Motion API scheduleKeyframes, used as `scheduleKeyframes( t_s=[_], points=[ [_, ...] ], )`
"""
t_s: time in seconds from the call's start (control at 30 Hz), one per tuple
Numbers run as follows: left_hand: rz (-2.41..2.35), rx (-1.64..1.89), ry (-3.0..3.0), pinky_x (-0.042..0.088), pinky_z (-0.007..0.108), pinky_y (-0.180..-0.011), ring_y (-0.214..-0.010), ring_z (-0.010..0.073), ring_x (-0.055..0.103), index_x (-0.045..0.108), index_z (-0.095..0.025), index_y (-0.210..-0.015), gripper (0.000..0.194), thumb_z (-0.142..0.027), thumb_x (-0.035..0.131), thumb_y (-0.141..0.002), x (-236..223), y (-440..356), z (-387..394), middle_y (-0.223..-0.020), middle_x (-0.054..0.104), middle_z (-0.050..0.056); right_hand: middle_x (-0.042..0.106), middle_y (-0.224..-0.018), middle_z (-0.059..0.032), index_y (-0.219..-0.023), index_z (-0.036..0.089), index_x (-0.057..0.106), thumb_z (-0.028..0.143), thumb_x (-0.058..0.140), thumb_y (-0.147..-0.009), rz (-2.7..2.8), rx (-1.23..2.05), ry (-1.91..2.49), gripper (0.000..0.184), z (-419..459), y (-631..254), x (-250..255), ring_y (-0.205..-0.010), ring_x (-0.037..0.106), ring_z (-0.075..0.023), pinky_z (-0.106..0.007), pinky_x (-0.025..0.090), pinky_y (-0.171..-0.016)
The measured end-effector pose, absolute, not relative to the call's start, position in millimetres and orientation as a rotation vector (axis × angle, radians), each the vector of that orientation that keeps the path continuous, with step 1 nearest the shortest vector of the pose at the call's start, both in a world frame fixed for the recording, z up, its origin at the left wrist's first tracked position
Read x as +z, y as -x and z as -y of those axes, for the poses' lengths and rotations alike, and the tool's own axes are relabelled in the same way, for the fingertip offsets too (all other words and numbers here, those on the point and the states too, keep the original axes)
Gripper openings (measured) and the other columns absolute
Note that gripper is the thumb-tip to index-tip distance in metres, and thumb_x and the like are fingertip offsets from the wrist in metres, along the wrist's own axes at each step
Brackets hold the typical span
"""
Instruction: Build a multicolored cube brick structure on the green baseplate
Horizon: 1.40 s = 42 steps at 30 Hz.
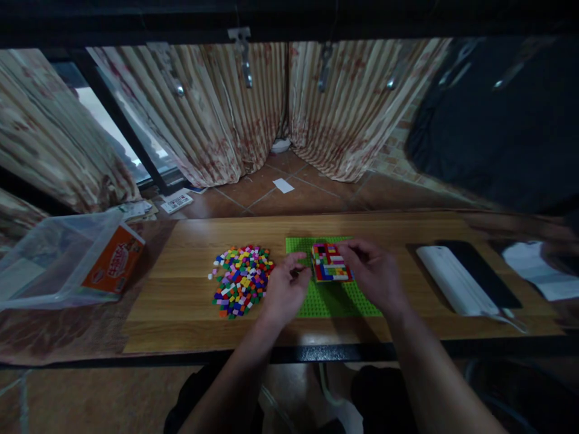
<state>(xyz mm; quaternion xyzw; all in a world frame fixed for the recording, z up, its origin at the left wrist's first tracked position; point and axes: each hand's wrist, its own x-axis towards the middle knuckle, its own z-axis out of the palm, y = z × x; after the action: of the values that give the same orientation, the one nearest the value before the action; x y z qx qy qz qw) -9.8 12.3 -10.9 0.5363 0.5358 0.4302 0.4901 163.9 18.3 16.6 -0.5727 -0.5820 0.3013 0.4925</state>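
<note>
A: Handling?
B: Brick block (332,265), on or just over the green baseplate (344,306). Likely light, stiff, apt to split at seams. Best hold: opposite sides, low.
A: Fingers?
B: Right hand (374,274): against its right edge, clamping unclear. Left hand (286,288): half-curled nearby, contents unclear.
A: Axis?
B: Squarish top, no clear long axis or front; sides roughly follow the surface (172,283).

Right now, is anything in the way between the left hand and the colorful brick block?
Nothing visible: just green baseplate shows between the left hand and the colorful brick block. The right hand is at the block's other side, out of the way.
</note>
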Motion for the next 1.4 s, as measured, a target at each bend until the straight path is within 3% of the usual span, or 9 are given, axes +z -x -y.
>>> scheduleKeyframes(
  t_s=[0.1, 0.2, 0.57, 0.73, 1.03, 1.2, 1.4],
  points=[
    [-1.188, 1.089, -1.157, 0.044, 0.022, -0.058, -0.060, 0.0111, 0.059, 0.063, -0.014, -0.106, 0.027, -0.018, 0.062, -0.079, -9, 8, -15, -0.073, 0.067, 0.000, 0.073, -0.099, -0.0050, -0.099, 0.021, 0.071, 0.034, 0.059, -0.087, 1.642, 0.858, 1.288, 0.021, -13, -154, 15, -0.085, 0.067, -0.0173, -0.032, 0.051, -0.079],
    [-1.096, 1.118, -1.081, 0.046, 0.021, -0.058, -0.057, 0.0097, 0.058, 0.061, -0.013, -0.105, 0.027, -0.016, 0.062, -0.079, -7, 6, -15, -0.071, 0.067, -0.001, 0.072, -0.104, -0.0052, -0.102, 0.023, 0.071, 0.029, 0.055, -0.090, 1.799, 0.880, 1.291, 0.021, -10, -146, 15, -0.091, 0.066, -0.0175, -0.033, 0.050, -0.080],
    [-1.043, 1.139, -0.991, 0.049, 0.022, -0.058, -0.055, 0.0088, 0.058, 0.064, -0.013, -0.106, 0.028, -0.019, 0.064, -0.079, -3, 0, -12, -0.071, 0.067, -0.001, 0.071, -0.088, -0.0018, -0.086, 0.023, 0.071, 0.030, 0.056, -0.091, 1.805, 0.753, 1.324, 0.017, -11, -151, 18, -0.085, 0.065, -0.0170, -0.031, 0.048, -0.078],
    [-1.217, 1.077, -1.181, 0.050, 0.024, -0.062, -0.068, 0.0133, 0.063, 0.063, -0.015, -0.116, 0.032, -0.019, 0.057, -0.085, -19, 1, -13, -0.085, 0.072, 0.005, 0.074, -0.087, -0.0046, -0.088, 0.021, 0.073, 0.039, 0.059, -0.085, 1.653, 0.600, 1.532, 0.023, -14, -181, 20, -0.076, 0.067, -0.0195, -0.032, 0.051, -0.071],
    [-1.445, 0.776, -1.566, 0.053, 0.030, -0.077, -0.079, 0.0168, 0.066, 0.059, -0.015, -0.129, 0.044, -0.022, 0.055, -0.086, -10, -3, -6, -0.107, 0.072, 0.008, 0.075, -0.084, -0.0058, -0.083, 0.021, 0.071, 0.028, 0.056, -0.083, 1.836, 0.486, 1.653, 0.017, -16, -174, 5, -0.076, 0.069, -0.0209, -0.034, 0.050, -0.075],
    [-1.470, 0.781, -1.636, 0.053, 0.035, -0.087, -0.087, 0.0204, 0.067, 0.063, -0.016, -0.125, 0.041, -0.021, 0.057, -0.085, -6, -6, -2, -0.099, 0.073, 0.008, 0.075, -0.082, -0.0065, -0.081, 0.020, 0.071, 0.023, 0.055, -0.082, 1.840, 0.362, 1.691, 0.016, -19, -165, 0, -0.073, 0.069, -0.0207, -0.034, 0.050, -0.074],
    [-1.434, 0.870, -1.619, 0.053, 0.038, -0.087, -0.086, 0.0224, 0.067, 0.065, -0.017, -0.121, 0.039, -0.019, 0.058, -0.082, -10, -6, 0, -0.092, 0.072, 0.008, 0.077, -0.086, -0.0090, -0.088, 0.019, 0.071, 0.027, 0.056, -0.081, 1.762, 0.360, 1.735, 0.018, -18, -162, 1, -0.077, 0.072, -0.0245, -0.038, 0.052, -0.076]
  ],
)
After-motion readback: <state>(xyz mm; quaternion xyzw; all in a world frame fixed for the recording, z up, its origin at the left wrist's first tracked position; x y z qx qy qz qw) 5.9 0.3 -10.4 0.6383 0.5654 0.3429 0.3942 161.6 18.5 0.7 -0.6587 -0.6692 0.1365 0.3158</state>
